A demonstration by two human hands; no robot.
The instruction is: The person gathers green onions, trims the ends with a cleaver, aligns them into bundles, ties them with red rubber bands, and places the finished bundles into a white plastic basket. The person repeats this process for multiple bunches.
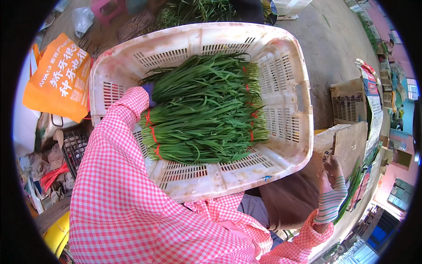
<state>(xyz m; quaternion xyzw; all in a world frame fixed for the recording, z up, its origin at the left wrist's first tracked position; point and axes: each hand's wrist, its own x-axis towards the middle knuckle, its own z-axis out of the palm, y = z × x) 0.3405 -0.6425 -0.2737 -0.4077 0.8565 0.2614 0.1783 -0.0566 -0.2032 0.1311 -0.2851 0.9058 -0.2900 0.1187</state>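
Observation:
A white plastic crate [197, 194] with slotted walls stands before me. Bunches of garlic chives [201, 122] lie inside it, bound with red ties; some have their pale stems to the right, others to the left. My left hand [150, 94], in a purple glove, reaches in at the left end of the upper bunches. Leaves cover its fingers, so its grip is hidden. Outside the crate on the right is my right hand [331, 188], in a striped fingerless glove. Thumb and fingers look apart, with nothing visible between them, near a brown board [351, 145].
An orange bag [59, 79] with printing stands left of the crate. Below it are a black basket [74, 148] and red ties [54, 175]. Loose greens [197, 13] lie beyond the far rim, by a pink stool [107, 10]. Another crate [347, 102] stands at right; more chives [349, 191] lie beside my right hand.

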